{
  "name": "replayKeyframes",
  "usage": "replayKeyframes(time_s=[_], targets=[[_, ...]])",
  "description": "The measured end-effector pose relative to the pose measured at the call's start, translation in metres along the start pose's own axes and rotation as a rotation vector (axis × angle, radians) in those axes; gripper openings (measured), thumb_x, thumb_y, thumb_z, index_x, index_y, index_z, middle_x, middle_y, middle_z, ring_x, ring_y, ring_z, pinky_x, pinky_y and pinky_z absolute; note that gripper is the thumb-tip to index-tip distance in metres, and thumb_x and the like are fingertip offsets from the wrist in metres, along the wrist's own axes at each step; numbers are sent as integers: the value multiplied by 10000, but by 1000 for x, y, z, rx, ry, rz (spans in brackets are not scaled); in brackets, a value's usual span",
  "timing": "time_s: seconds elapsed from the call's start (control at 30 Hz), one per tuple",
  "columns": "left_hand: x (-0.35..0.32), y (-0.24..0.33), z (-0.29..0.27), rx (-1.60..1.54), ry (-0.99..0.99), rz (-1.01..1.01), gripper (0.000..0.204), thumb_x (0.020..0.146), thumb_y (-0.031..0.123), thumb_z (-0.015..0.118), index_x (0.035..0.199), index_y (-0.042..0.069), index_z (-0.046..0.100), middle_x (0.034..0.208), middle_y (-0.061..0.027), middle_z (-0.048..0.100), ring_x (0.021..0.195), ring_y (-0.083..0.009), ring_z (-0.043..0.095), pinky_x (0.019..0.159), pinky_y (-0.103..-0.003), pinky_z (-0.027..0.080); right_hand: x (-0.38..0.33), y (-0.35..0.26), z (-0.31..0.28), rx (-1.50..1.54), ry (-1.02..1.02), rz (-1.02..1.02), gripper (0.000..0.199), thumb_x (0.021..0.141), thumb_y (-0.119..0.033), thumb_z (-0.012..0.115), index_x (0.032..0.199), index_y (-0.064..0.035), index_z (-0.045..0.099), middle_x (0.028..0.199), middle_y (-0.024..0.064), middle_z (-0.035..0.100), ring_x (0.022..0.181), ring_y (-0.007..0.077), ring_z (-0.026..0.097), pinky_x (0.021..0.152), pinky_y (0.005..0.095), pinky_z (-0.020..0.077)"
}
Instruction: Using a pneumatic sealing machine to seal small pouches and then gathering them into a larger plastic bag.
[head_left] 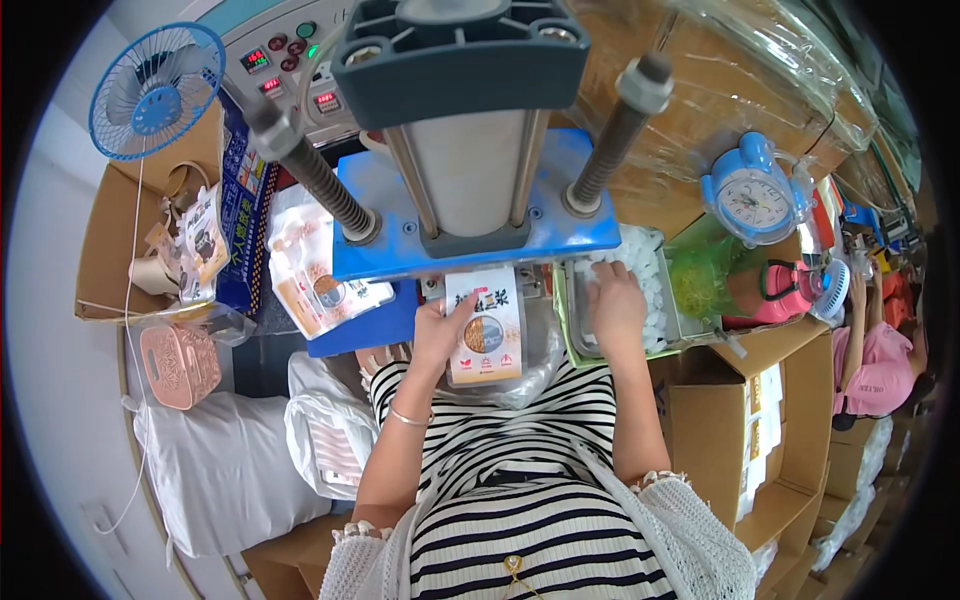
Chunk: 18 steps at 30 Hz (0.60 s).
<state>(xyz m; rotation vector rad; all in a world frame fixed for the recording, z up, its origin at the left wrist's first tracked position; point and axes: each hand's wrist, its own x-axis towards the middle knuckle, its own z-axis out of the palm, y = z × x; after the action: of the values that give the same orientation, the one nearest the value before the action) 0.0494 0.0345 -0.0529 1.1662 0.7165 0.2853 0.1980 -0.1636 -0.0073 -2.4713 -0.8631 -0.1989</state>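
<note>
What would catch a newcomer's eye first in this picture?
Probably the big press with its blue plate, dominating the top centre. Just below it, the left grip holds a white printed pouch. A blue fan at upper left and a blue alarm clock at right also stand out.

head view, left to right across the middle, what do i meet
Peach-pink perforated plastic basket, piled white printed pouches, left hand holding a rectangular white pouch, right hand, translucent green plastic bag, pink bottle, person in pink.
</note>
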Motion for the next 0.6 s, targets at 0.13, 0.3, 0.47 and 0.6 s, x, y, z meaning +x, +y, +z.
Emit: replayKeyframes(time_s=[0.13, 0.3, 0.47, 0.6], targets=[[-21, 52, 3, 1098, 136, 90, 340, 864, 270, 710, 997, -42, 681, 923, -125, 715, 754, -260, 665, 690, -360, 516, -6, 12, 21, -134, 39, -38, 153, 791, -29, 605, 944, -27, 607, 898, 142, 585, 899, 347, 558, 746, 462, 483], [-30, 30, -51, 1570, 710, 848, 405, 812, 271, 730, 1105, 7, 635, 1055, -169, 656, 946, -370, 609, 781, -413, 479, -1, 7, 18, -77, 22, -58, 157, 789, -33, 619, 944, -21, 596, 907, 139, 599, 918, 345, 553, 758, 458, 481], [-61, 2, -48, 1478, 516, 948, 294, 801, 199, 734, 1005, 6, 644, 976, -154, 657, 853, -348, 616, 747, -402, 484, -2, 13, 23, 65, 51, -82, 152, 811, -28, 606, 962, -12, 594, 961, 144, 619, 896, 351, 561, 764, 460, 479], [-46, 16, -66, 1118, 466, 769, 177, 815, 149, 712, 931, 28, 659, 890, -105, 648, 809, -322, 615, 726, -393, 485, -2, 11, 25, 242, 41, 154, 153, 853, -28, 581, 1005, -15, 597, 959, 148, 618, 870, 345, 570, 762, 414, 482]])
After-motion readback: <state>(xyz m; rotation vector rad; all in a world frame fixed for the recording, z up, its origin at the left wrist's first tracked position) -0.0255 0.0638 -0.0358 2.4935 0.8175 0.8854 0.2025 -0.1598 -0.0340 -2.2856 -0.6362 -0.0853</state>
